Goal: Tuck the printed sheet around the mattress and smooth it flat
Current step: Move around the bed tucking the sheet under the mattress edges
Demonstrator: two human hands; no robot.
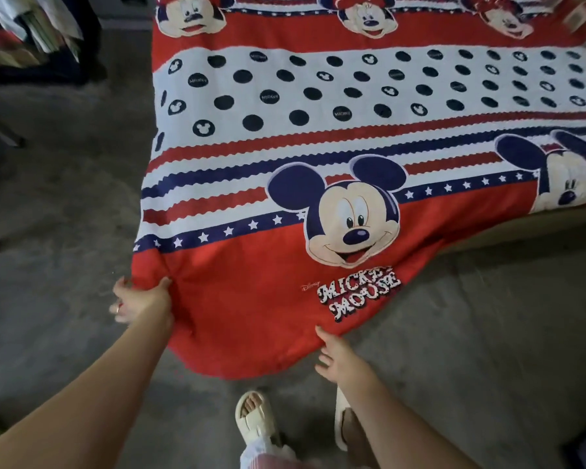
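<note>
Red, white and navy cartoon-printed cotton sheet (318, 130) covers the mattress, filling the frame from centre out to 12 and 2 o'clock. Its red near end hangs off the bed toward 6 o'clock, loose, with the hem curving down close to the grey carpeted floor (471, 316). Not tucked on this side.

Left hand (139, 301) at 8 o'clock pinches the sheet's near-left corner, thumb on top, fabric bunched at the grip; a ring shows on one finger. Right hand (335, 358) at 5 o'clock has its fingers spread and loosely straight, fingertips at the red hem, holding nothing; contact is hard to tell.

Cream slide sandals (254, 418) on the person's feet at 6 o'clock, on the floor. Blurred hanging clothes (38, 28) at 10 o'clock.
</note>
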